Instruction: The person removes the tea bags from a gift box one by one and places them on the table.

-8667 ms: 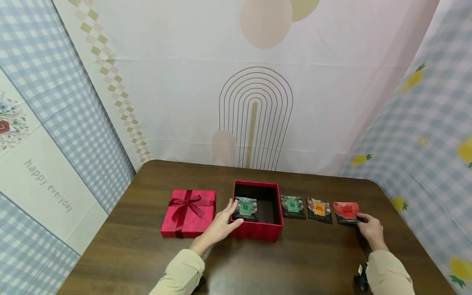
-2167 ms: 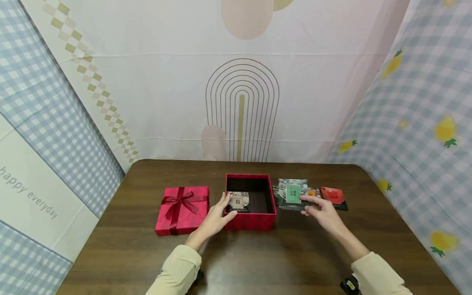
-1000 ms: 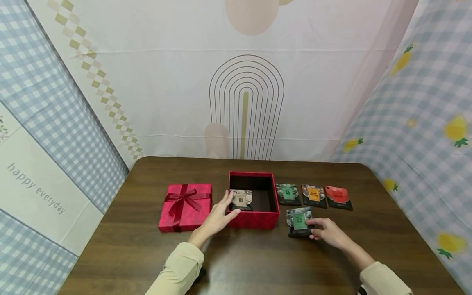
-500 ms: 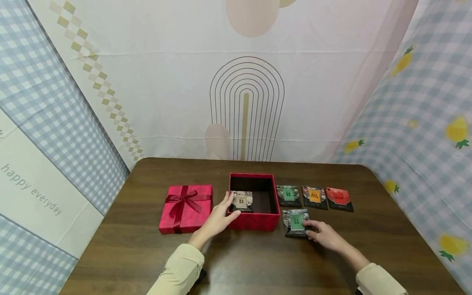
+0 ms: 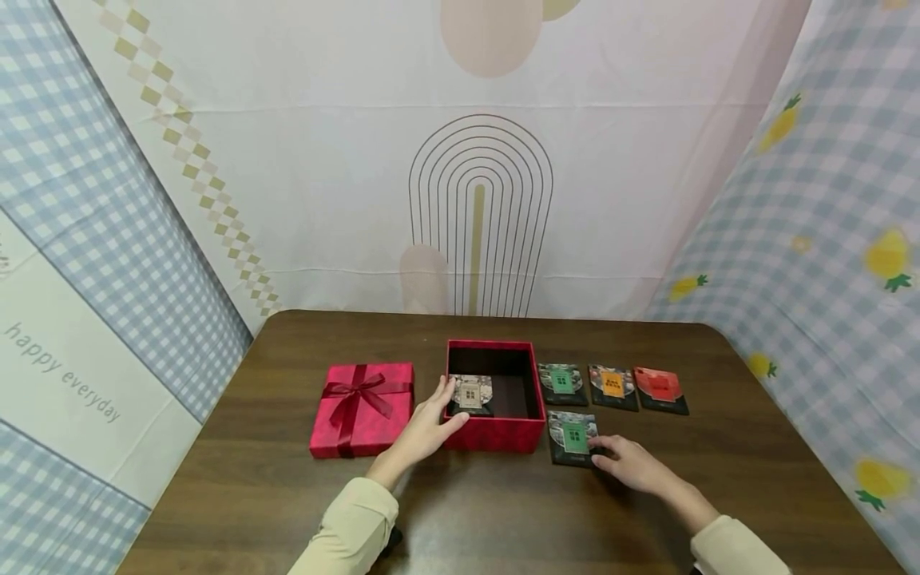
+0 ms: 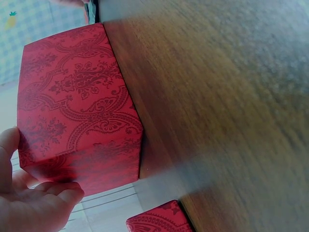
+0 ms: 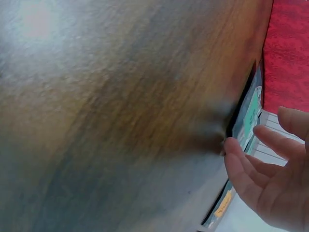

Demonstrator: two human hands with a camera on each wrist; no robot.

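Observation:
In the head view, my left hand [image 5: 422, 431] lies along the left side of a red gift box [image 5: 503, 434], fingers extended and thumb at its front wall. Inside the box sits a sachet with a beige label [image 5: 470, 397]. My right hand [image 5: 636, 463] touches the right edge of a black sachet with a green label [image 5: 574, 438], flat on the table in front of the others; its fingers look relaxed. The right wrist view shows fingertips at this sachet [image 7: 247, 110]. In the left wrist view, the left hand's fingers [image 6: 67, 193] rest against the box wall [image 6: 77, 92].
A red lid with a ribbon bow [image 5: 362, 407] lies left of the box. Right of the box, another green-label sachet [image 5: 563, 383], an orange-label sachet [image 5: 612, 386] and a red sachet [image 5: 661, 390] form a row on the wooden table [image 5: 467, 511].
The sachet on top in the box was green-labelled earlier and is beige-labelled now. My right hand has brought a green-label sachet down to the table, left and forward of the row. The left hand stays.

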